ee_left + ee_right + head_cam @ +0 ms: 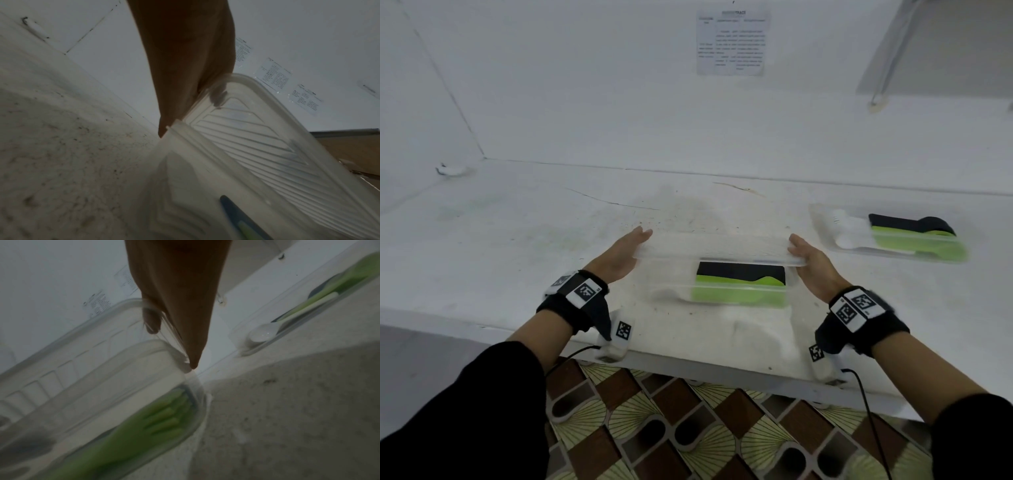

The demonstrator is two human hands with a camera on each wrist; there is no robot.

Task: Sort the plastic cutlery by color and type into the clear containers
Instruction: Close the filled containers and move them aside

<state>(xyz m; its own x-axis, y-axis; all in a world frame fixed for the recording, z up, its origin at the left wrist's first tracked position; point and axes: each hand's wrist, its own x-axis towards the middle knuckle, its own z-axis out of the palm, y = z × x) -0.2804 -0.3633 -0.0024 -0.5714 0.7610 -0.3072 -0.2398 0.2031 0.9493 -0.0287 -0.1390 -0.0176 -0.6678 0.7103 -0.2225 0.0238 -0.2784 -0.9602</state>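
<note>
A clear container (674,291) sits near the table's front edge with green forks (736,295) and black cutlery (739,272) inside. Just above it hangs a clear ribbed lid (719,248), tilted slightly. My left hand (638,241) pinches its left end and my right hand (798,248) pinches its right end. In the left wrist view the thumb shows through the lid (257,138). In the right wrist view the lid (61,353) hovers over the container (144,363), where the green forks (160,421) lie.
A second clear container (825,226), lid on, lies at the right with white, green and black spoons; it also shows in the right wrist view (238,337). A printed sheet (732,42) hangs on the back wall. The table edge (688,363) is close to my wrists.
</note>
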